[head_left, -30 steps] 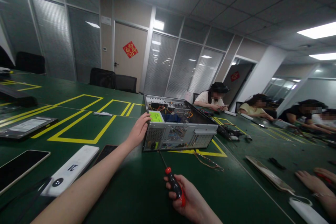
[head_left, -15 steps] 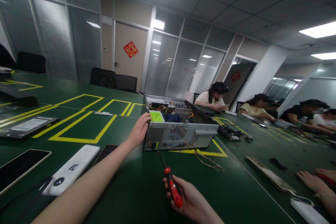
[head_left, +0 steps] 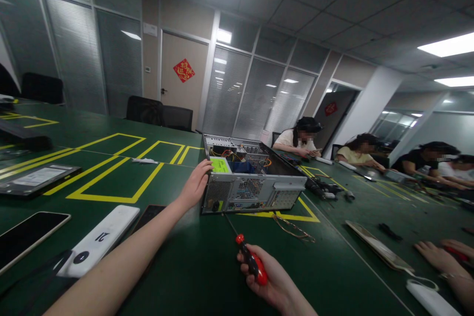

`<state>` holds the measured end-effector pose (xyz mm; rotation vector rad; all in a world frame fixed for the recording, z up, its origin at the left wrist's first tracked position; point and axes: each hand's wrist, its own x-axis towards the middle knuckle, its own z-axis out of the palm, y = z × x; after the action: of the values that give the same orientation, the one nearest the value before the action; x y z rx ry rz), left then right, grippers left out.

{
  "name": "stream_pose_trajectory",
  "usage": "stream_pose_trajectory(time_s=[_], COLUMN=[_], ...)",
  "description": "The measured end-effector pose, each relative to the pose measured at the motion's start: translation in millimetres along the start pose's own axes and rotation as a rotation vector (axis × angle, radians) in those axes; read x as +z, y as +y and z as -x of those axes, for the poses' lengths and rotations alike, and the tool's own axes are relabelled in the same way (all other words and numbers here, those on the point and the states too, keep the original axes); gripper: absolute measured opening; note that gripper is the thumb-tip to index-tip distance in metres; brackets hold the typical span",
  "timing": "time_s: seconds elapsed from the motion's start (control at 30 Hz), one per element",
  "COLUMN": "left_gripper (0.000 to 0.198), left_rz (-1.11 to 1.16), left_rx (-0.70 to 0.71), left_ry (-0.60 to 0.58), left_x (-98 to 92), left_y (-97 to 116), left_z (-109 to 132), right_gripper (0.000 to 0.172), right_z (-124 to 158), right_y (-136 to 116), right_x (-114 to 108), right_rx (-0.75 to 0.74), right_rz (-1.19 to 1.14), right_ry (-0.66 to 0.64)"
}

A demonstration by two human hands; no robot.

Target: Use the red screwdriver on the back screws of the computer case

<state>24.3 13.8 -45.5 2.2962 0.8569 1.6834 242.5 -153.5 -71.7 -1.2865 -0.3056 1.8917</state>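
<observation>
An opened computer case (head_left: 255,191) lies on the green table, its rear panel facing me. Inside show coloured wires and a power supply (head_left: 219,165) with a bright green label at the left corner. My left hand (head_left: 197,183) holds that corner, its fingers curled over the top edge beside the label. In my right hand (head_left: 267,272) is a screwdriver (head_left: 253,260) with a red and black handle, the fingers wrapped round it. Its shaft slants up and left to the lower edge of the rear panel, near the power socket. Whether the tip touches a screw, I cannot tell.
Left of me lie a hard drive (head_left: 39,180), a phone (head_left: 31,237) and a white power bank (head_left: 101,239). A loose wire loop (head_left: 294,229) sits right of the case, with black cables (head_left: 326,188) beyond. Another person's hands (head_left: 439,256) rest at the right.
My right hand and the screwdriver handle have shifted slightly to the right, so the shaft slants more. My left hand stays on the case corner.
</observation>
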Motion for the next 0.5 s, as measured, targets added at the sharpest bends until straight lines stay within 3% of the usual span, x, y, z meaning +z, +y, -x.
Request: stream_pose_trajectory(time_s=[0.17,0.37,0.5], left_gripper=[0.032,0.032,0.031], left_rz=[0.003,0.009,0.018], left_rx=[0.009,0.018,0.018], left_ry=[0.007,0.008,0.015], left_x=[0.4,1.4,1.5], left_y=[-1.5,-2.8,-3.0], left_z=[0.5,0.0,0.2], right_gripper=[0.025,0.019,0.029], right_z=[4.6,2.3,-4.5], right_y=[0.8,-1.6,-0.9], right_x=[4.3,1.4,-4.0], right_rx=[0.015,-0.149,-0.217], right_rz=[0.078,0.148,0.222], right_ry=[-0.011,0.009,0.021])
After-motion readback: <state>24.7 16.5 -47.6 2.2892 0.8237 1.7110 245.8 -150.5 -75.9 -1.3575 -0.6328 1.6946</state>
